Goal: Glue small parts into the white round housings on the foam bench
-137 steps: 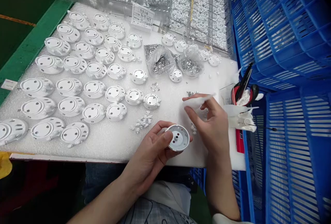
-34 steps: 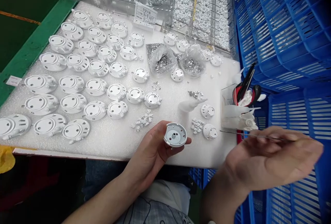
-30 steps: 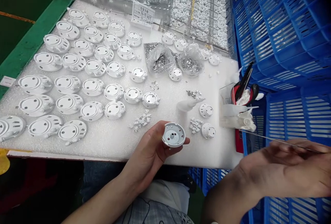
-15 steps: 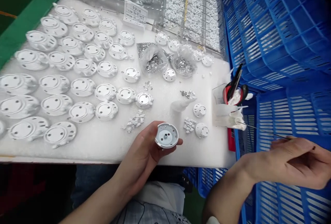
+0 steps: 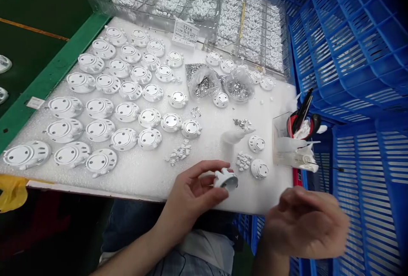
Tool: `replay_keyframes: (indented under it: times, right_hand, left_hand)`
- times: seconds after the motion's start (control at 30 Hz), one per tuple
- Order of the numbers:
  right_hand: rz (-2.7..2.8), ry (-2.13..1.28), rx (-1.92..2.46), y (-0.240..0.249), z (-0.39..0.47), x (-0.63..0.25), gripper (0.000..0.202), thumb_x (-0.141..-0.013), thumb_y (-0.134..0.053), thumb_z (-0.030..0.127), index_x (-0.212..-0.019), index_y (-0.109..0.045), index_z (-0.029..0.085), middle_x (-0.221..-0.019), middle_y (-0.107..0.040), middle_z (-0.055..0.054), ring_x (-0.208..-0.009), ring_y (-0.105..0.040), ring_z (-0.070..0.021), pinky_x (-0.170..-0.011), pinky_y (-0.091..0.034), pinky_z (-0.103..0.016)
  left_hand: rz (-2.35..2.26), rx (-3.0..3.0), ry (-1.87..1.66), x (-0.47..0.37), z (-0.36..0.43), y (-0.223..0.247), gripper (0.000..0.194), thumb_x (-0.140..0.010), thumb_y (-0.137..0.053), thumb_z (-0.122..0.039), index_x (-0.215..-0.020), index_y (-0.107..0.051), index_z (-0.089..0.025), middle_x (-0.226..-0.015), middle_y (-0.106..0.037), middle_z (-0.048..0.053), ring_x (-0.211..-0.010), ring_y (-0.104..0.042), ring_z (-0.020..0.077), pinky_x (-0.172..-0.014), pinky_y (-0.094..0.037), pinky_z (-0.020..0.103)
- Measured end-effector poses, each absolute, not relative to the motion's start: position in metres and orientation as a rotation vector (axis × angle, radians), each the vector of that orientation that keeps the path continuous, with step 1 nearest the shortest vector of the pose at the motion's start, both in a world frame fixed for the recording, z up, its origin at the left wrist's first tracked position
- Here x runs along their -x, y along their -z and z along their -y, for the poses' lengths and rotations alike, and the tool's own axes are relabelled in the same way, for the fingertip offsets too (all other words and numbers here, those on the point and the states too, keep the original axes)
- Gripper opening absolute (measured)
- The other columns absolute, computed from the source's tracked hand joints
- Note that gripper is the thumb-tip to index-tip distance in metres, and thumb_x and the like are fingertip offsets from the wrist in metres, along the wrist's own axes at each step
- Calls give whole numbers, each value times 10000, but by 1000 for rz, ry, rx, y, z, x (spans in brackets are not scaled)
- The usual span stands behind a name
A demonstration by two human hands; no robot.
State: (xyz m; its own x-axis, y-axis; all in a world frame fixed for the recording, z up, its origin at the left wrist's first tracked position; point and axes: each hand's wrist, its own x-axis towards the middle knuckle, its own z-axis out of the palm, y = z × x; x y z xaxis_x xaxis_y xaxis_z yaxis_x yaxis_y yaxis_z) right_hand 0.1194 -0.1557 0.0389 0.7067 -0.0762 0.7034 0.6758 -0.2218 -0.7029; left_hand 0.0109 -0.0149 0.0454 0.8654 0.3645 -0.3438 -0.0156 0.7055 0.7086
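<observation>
Since half a second ago, the right hand [image 5: 306, 223] has come in from the far right toward the near middle, and the left hand [image 5: 194, 191] has tipped its round white cap [image 5: 225, 179] so the hollow side no longer faces up. That cap sits pinched between the left thumb and fingertips, just above the near edge of the white foam surface [image 5: 140, 172]. The right hand is blurred, fingers curled loosely with its back toward the camera; I cannot tell whether it has hold of anything.

Just beyond the cap lie two small white caps [image 5: 259, 157] and a little heap of white bits [image 5: 244, 161], with a white squeeze bottle [image 5: 234, 136] lying on its side near them. Rows of larger white round housings [image 5: 105, 110] fill the left half of the surface. Two clear bags of shiny metal parts [image 5: 219, 84] sit farther back, before clear trays of small white pieces [image 5: 223, 8] with a paper label [image 5: 185, 37]. At the right edge stands a clear holder with tools [image 5: 298, 140], against stacked blue crates [image 5: 350, 55].
</observation>
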Motion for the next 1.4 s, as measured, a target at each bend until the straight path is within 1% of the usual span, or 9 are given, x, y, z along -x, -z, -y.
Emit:
replay_keyframes:
  times: [0.13,0.27,0.4,0.57,0.9,1.07,1.2,1.3,1.4]
  right_hand:
    - [764,317,1806,-37,157,-102,131,-965,-668,186,-1044,-759,238,-775,-639,-11,-634,-587,-143,-486,-455,-283]
    - [1023,158,1893,-38,155,-106,344,-905,-713,101,-1206,-710,269,-916,-701,-16,-641,-624,-119,-505,-514,-262]
    - [1183,95,1925,-37,150,-108,339,-933,-664,78,-1214,-696,265,-916,-739,-9,-640,-645,-109,-529,-545,-236]
    - [1104,171,1902,-29,153,-106,354,-894,-701,20,-1147,-744,266,-890,-772,0,-748,-721,-142,-614,-589,-253]
    - [968,224,1906,-19,159,-103,251,-869,-755,67,-1026,-794,259,-787,-791,25,-661,-745,-147,-560,-568,-252]
    - [863,226,1937,-14,167,-99,190,-871,-764,117,-979,-800,268,-754,-770,13,-683,-753,-181,-566,-572,-299]
    - [775,333,2000,-19,180,-106,89,-862,-791,180,-899,-803,260,-720,-752,2,-582,-708,-180,-518,-533,-325]
    - [674,429,2050,-28,191,-120,82,-841,-827,179,-904,-819,230,-680,-727,1,-506,-632,-147,-471,-446,-310]
    - [611,433,2088,-37,202,-135,108,-860,-819,204,-967,-811,207,-705,-703,3,-547,-606,-138,-546,-475,-311]
  left_hand:
    - [-399,-1338,-448,-2,13,-41,499,-771,-959,-203,-1221,-794,-344,-1102,-810,-16,-1019,-753,145,-843,-588,162]
    - [-265,-1686,-635,1,11,-38,576,-866,-870,-138,-1383,-665,-287,-1175,-786,27,-1025,-742,148,-910,-602,203]
    - [-215,-1835,-738,1,9,-40,490,-927,-821,-214,-1374,-621,-196,-1198,-759,94,-1095,-722,182,-975,-609,254]
    - [-257,-1963,-762,17,-7,-48,349,-913,-834,-377,-1147,-676,-173,-1103,-769,92,-1023,-732,190,-943,-611,271]
    - [-398,-2701,-568,84,-75,-49,265,-1020,-699,-214,-1284,-679,-197,-1196,-803,105,-1083,-761,287,-914,-534,389]
    - [-364,-2692,-450,90,-80,-53,336,-1050,-595,-170,-1375,-647,-239,-1321,-778,106,-1201,-744,306,-959,-496,399]
    - [-429,-2698,-510,102,-75,-64,422,-1019,-627,-125,-1420,-627,-256,-1374,-746,102,-1306,-679,317,-1045,-463,415]
    - [-427,-2596,-625,104,-63,-72,367,-996,-670,-118,-1345,-664,-231,-1271,-775,86,-1199,-711,272,-1050,-464,376]
    - [-270,-2448,-598,92,-46,-69,279,-1005,-648,-107,-1254,-695,-222,-1176,-802,62,-1060,-748,219,-1023,-479,343]
